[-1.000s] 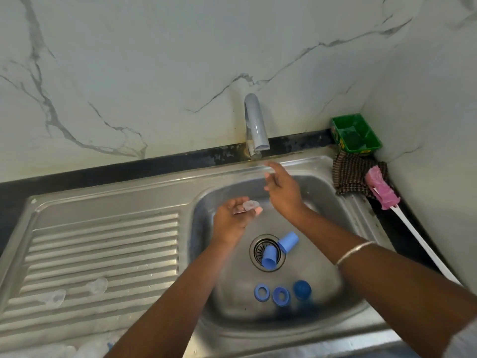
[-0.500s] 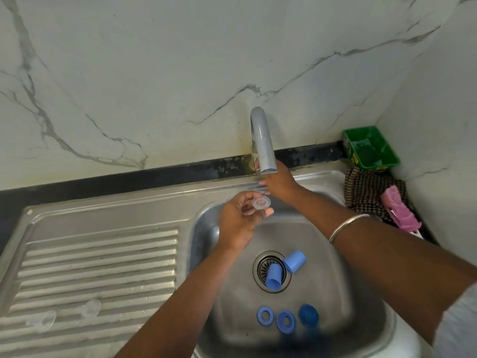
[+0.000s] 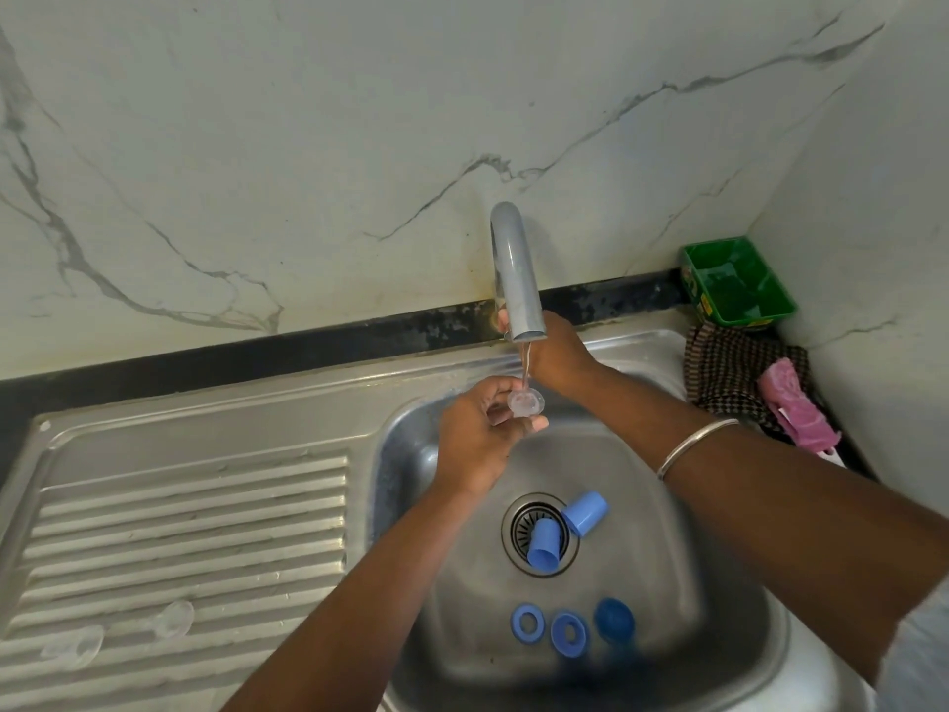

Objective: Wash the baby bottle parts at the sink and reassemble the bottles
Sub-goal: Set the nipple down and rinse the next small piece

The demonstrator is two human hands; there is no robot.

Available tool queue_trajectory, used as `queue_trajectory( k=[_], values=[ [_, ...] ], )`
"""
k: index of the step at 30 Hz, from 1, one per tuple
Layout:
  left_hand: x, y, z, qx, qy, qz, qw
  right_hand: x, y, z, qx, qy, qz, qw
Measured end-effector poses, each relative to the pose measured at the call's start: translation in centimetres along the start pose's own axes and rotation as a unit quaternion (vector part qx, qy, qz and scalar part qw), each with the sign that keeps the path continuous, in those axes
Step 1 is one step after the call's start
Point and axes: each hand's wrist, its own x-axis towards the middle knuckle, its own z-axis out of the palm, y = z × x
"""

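Note:
My left hand pinches a clear silicone nipple under a thin stream of water from the grey tap. My right hand reaches behind the tap spout; its fingers are hidden there. In the steel sink, two blue caps lie on the drain. Two blue rings and a dark blue round part lie near the front of the basin. Two more clear nipples rest on the ribbed drainboard.
A green plastic tub stands in the back right corner. A checked cloth and a pink bottle brush lie beside the sink on the right. A marble wall runs along the back and right.
My right hand moved back to behind the tap and water now runs. My left hand lifted the clear nipple up under the stream.

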Motion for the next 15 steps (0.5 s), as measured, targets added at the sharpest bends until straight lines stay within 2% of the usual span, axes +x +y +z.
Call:
queue_trajectory(
  k=[5, 9, 12, 15],
  values=[
    [0.4, 0.0, 0.1, 0.059, 0.012, 0.002, 0.998, -1.4, 0.8, -0.1, 0.001, 0.048, 0.002, 0.999],
    [0.9, 0.4, 0.5, 0.052, 0.020, -0.030, 0.998, -5.1, 1.1, 0.9, 0.171, 0.156, 0.074, 0.970],
    [1.2, 0.6, 0.8, 0.066, 0.038, -0.098, 0.992, -8.0, 1.8, 2.1, 0.175, 0.139, 0.076, 0.972],
    [1.1, 1.4, 1.4, -0.038, 0.045, -0.206, 0.977, -9.6, 2.1, 3.5, 0.185, 0.117, 0.098, 0.971]
  ],
)
